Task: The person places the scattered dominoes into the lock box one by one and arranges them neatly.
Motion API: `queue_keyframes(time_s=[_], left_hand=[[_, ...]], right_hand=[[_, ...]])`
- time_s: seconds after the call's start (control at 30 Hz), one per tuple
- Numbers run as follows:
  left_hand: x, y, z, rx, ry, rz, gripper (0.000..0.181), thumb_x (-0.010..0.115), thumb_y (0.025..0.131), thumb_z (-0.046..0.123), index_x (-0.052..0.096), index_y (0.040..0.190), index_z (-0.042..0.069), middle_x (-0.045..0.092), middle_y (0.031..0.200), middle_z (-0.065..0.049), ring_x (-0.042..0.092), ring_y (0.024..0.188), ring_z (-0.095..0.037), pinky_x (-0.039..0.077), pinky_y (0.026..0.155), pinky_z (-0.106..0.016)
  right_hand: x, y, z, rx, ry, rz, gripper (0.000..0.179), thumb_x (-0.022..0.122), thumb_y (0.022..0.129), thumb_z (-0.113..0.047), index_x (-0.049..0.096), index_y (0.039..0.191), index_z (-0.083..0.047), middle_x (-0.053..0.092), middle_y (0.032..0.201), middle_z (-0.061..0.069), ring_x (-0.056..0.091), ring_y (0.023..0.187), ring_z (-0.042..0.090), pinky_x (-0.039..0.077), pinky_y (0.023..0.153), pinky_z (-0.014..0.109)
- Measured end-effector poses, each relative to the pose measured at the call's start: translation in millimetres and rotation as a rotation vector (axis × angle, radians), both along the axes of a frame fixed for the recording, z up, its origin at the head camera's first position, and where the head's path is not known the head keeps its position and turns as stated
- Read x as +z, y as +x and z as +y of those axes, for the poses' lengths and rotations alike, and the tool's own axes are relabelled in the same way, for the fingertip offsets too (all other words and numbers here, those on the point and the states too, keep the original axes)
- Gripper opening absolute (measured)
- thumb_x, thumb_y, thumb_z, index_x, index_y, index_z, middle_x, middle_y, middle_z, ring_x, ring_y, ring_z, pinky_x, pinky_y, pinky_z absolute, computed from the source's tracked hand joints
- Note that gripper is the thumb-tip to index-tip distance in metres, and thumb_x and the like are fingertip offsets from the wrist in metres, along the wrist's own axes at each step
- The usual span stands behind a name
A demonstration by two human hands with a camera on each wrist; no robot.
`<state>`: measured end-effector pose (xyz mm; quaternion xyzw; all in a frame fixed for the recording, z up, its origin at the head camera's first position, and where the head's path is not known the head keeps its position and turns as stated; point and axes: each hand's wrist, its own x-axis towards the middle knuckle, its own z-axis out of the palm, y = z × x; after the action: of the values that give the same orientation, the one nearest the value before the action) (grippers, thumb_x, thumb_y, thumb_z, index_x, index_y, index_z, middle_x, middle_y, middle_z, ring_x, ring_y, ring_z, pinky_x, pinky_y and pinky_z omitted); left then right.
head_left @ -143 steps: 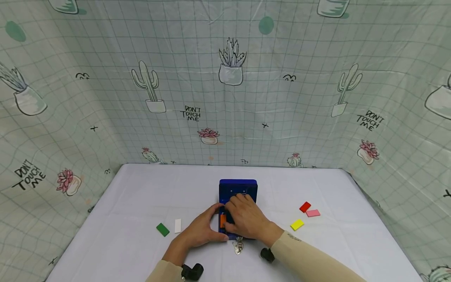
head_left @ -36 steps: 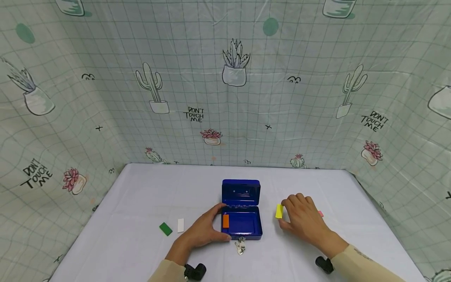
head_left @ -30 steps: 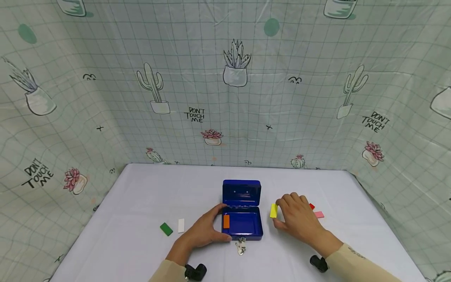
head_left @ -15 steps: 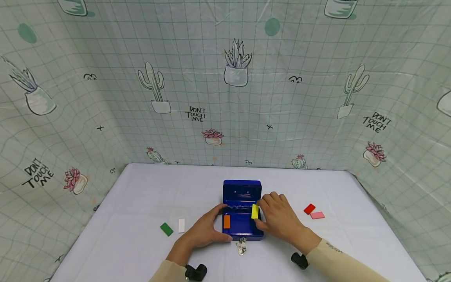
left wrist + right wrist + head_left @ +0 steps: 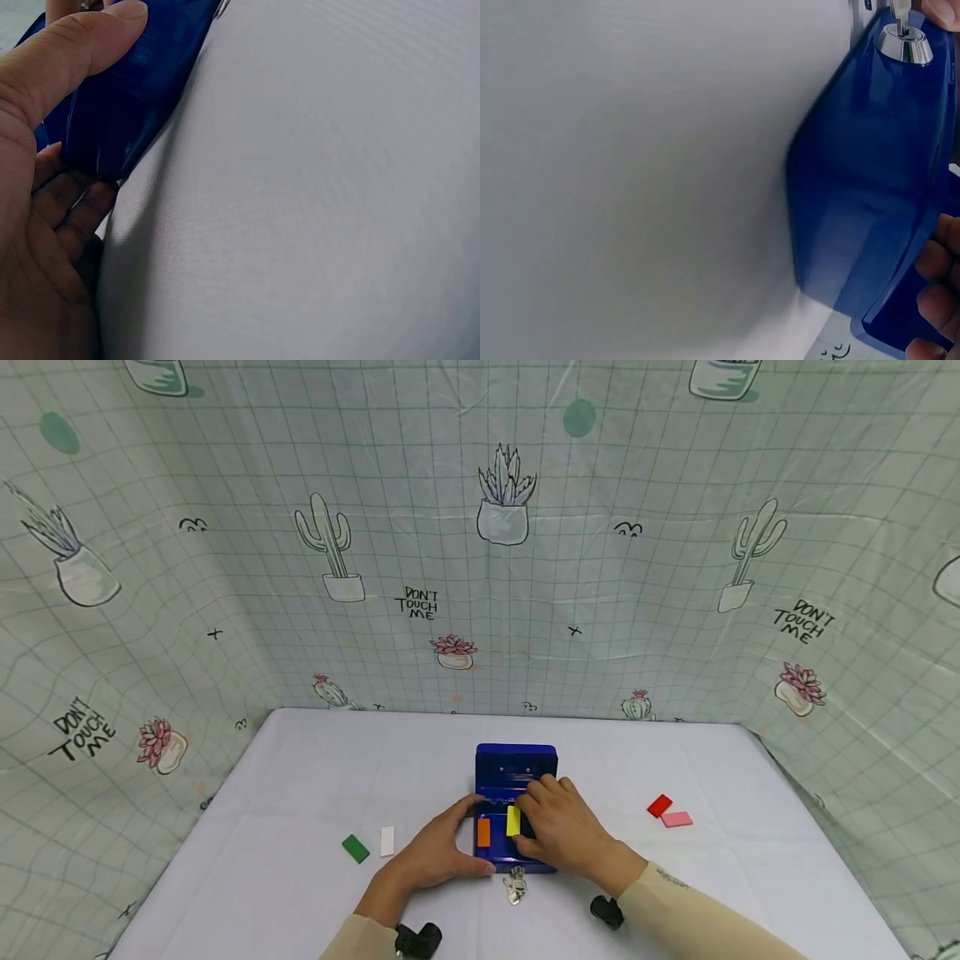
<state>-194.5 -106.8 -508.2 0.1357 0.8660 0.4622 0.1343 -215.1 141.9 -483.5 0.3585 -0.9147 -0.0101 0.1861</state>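
A blue metal cash box (image 5: 516,760) stands with its lid raised at the middle of the table. My left hand (image 5: 423,862) grips its left side, thumb at the front corner and fingers towards the back; the left wrist view shows the thumb (image 5: 82,52) over the box's edge. Inside, an orange domino-like block (image 5: 483,832) lies against the left wall. My right hand (image 5: 566,831) reaches over the right rim and pinches a yellow block (image 5: 513,821) upright-facing above the box floor. Keys (image 5: 515,887) hang from the front lock (image 5: 904,45).
Red (image 5: 659,806) and pink (image 5: 677,819) blocks lie close together on the right. On the left lie a green block (image 5: 356,848) and a white block (image 5: 387,841). The table carries a white cloth (image 5: 285,793), with a patterned curtain (image 5: 405,677) behind it.
My right hand has picked up the yellow block from the right of the table and carried it left into the box. Earlier it worked inside the box by the orange block. My left hand stays put.
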Motion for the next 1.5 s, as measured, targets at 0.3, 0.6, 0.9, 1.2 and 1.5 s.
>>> queue_keyframes(time_s=[0.3, 0.6, 0.9, 1.2, 1.5], left_hand=[[-0.2, -1.7, -1.1, -0.012, 0.013, 0.008, 0.106, 0.094, 0.076, 0.042, 0.037, 0.163, 0.018, 0.043, 0.166, -0.012, 0.037, 0.155, -0.038, 0.028, 0.125, -0.064], [-1.1, -2.8, -2.3, -0.025, 0.012, 0.014, 0.107, 0.094, 0.077, 0.043, 0.036, 0.164, 0.018, 0.042, 0.167, -0.012, 0.038, 0.154, -0.037, 0.029, 0.125, -0.064], [-1.2, -2.6, -1.8, -0.026, 0.006, 0.021, 0.107, 0.094, 0.077, 0.043, 0.036, 0.164, 0.018, 0.042, 0.166, -0.012, 0.039, 0.154, -0.037, 0.029, 0.125, -0.064], [-0.2, -2.2, -1.3, -0.027, -0.014, 0.030, 0.107, 0.093, 0.077, 0.044, 0.036, 0.163, 0.017, 0.043, 0.166, -0.012, 0.039, 0.154, -0.037, 0.030, 0.125, -0.064], [0.1, -1.7, -1.4, -0.026, -0.018, 0.030, 0.106, 0.093, 0.078, 0.045, 0.036, 0.163, 0.017, 0.042, 0.167, -0.012, 0.039, 0.154, -0.038, 0.030, 0.125, -0.064]], right_hand=[[-2.5, -3.4, -9.7, 0.039, 0.017, 0.002, 0.045, 0.080, 0.086, -0.052, 0.075, 0.106, -0.013, 0.065, 0.097, -0.001, 0.048, 0.090, 0.019, 0.033, 0.075, 0.031], [-1.7, -4.2, -19.1, 0.058, 0.069, -0.038, 0.045, 0.081, 0.087, -0.052, 0.077, 0.109, -0.013, 0.066, 0.098, -0.002, 0.052, 0.094, 0.018, 0.039, 0.076, 0.032], [-1.5, -4.2, -23.0, 0.061, 0.101, -0.048, 0.045, 0.081, 0.087, -0.053, 0.079, 0.107, -0.014, 0.064, 0.094, -0.003, 0.053, 0.094, 0.018, 0.041, 0.076, 0.032], [0.5, -3.7, -23.9, 0.053, 0.134, -0.074, 0.043, 0.081, 0.087, -0.053, 0.079, 0.105, -0.014, 0.066, 0.094, -0.003, 0.056, 0.095, 0.019, 0.041, 0.075, 0.032], [2.2, -3.9, -25.8, 0.040, 0.145, -0.114, 0.042, 0.081, 0.088, -0.053, 0.079, 0.106, -0.015, 0.066, 0.095, -0.003, 0.056, 0.096, 0.018, 0.044, 0.077, 0.033]])
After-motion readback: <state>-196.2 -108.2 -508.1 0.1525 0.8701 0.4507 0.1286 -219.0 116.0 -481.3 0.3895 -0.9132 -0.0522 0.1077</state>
